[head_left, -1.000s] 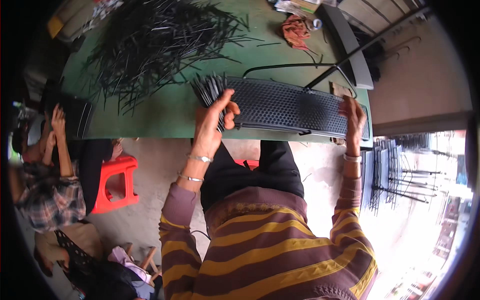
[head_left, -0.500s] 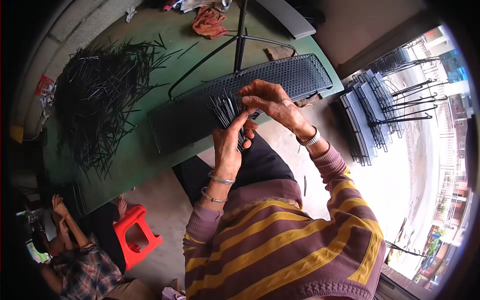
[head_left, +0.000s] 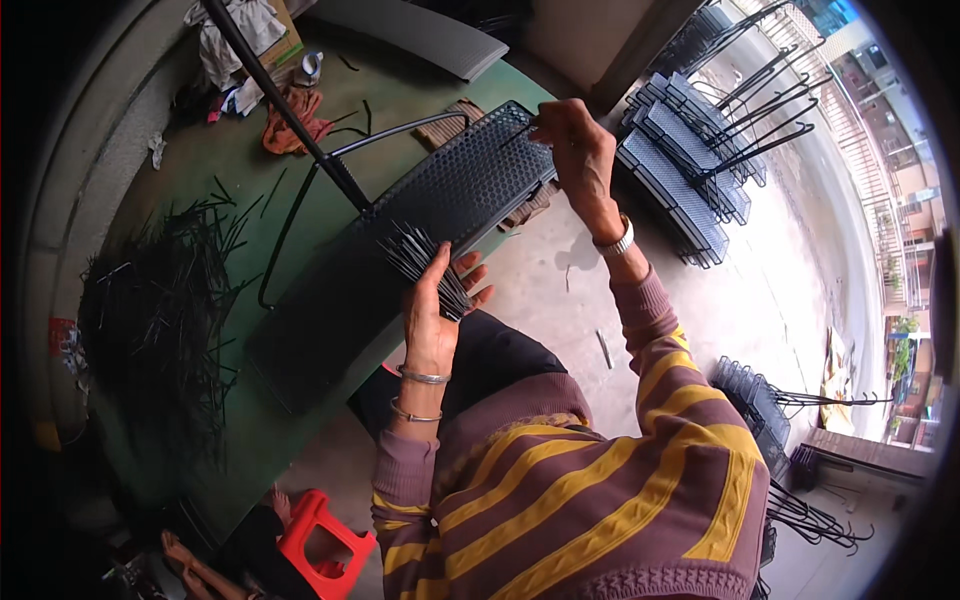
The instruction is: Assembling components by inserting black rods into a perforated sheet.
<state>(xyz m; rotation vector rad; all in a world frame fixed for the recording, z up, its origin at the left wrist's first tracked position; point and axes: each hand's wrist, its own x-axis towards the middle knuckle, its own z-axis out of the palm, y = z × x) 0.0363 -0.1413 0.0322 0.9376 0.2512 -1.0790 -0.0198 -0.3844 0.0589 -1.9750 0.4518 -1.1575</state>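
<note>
My left hand [head_left: 432, 325] is closed around a bundle of thin black strips [head_left: 415, 258], their ends fanning out above the thumb. My right hand [head_left: 582, 155] is raised over the far right end of a black perforated metal panel [head_left: 455, 185], its fingers pinched together on what looks like a single dark strip [head_left: 516, 137]. The panel lies aslant on a green table [head_left: 200, 175], its near left part in shadow. A long black rod [head_left: 285, 105] and a bent black wire frame [head_left: 290, 235] rise behind it.
A big heap of black strips [head_left: 150, 330] covers the table's left side. An orange cloth [head_left: 295, 120] lies at the back. Several mesh racks with hooked rods [head_left: 680, 165] are stacked on the floor at right. A red stool [head_left: 322, 545] and another person's arm [head_left: 200, 570] are lower left.
My right hand has moved away from the bundle, up and right to the panel's far end. My left hand keeps the bundle. The whole view has turned and shifted.
</note>
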